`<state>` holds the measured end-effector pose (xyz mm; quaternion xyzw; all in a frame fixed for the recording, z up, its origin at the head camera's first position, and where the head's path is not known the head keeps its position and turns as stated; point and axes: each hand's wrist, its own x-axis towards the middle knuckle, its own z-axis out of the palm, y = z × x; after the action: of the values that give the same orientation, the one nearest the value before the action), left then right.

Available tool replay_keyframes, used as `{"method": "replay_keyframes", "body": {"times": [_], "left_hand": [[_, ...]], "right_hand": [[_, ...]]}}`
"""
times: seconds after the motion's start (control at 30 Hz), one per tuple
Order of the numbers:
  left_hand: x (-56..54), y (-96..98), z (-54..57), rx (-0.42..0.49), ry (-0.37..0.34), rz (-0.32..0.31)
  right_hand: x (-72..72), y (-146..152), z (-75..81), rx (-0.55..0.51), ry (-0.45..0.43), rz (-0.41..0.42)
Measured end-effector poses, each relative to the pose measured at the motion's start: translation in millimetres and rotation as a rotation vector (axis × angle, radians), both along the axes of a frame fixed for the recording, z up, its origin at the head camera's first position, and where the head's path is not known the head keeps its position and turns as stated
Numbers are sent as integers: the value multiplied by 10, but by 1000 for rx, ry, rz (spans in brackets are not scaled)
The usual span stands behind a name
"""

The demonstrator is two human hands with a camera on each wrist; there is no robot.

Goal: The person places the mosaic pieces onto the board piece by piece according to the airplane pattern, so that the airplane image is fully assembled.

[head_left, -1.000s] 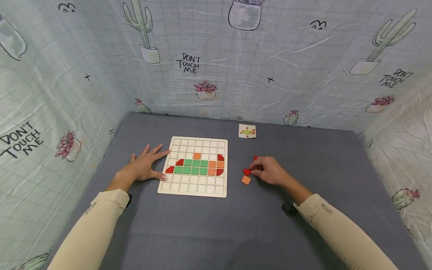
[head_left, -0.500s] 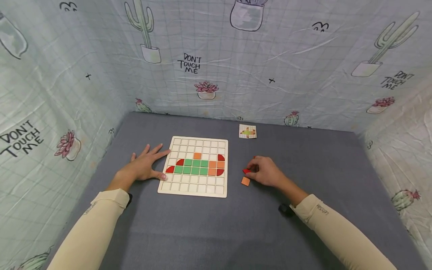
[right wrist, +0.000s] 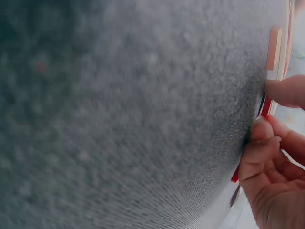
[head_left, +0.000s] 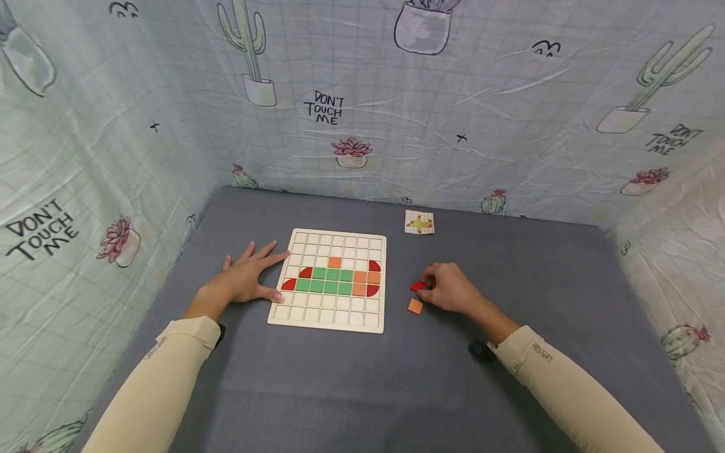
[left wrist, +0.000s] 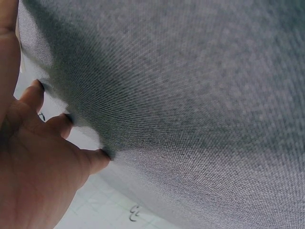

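A square cream grid board [head_left: 325,318] carries a flat pattern of green, orange and red tiles. My left hand [head_left: 243,279] lies at its left side with fingers spread, the thumb on the board's edge and the index fingertip at its upper left. In the left wrist view, the other fingertips [left wrist: 102,160] touch the grey cloth. Right of the board, my right hand [head_left: 450,287] pinches a red tile [head_left: 417,286] between thumb and index finger, low over the table. A second red piece [right wrist: 235,174] shows below the curled fingers in the right wrist view. Just in front lies an orange square tile [head_left: 415,306].
A small picture card [head_left: 419,222] with a coloured grid figure lies behind the tiles near the back edge. The grey tabletop [head_left: 340,390] is bordered by cactus-printed cloth [head_left: 362,82] at the back and sides.
My right hand has shifted slightly left over the red tiles, covering the farther red piece in the head view. The left hand stays at the board. The head view has drifted a little.
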<state>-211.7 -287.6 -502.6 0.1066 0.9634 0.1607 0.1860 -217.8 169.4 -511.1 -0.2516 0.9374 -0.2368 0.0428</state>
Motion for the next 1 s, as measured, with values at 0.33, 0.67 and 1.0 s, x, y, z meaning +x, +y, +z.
{"method": "replay_keyframes", "body": {"times": [0.33,0.67,1.0], "left_hand": [[-6,-5,-6,4,-4,11],[-6,-17,-26,10,-11,18],[0,-4,-11,-2,-11,25]], "right_hand": [[-140,-125,6,-57,17,65],[-322,-397,36,-99,-7,128],[-455,-656,64,-126,-26,161]]}}
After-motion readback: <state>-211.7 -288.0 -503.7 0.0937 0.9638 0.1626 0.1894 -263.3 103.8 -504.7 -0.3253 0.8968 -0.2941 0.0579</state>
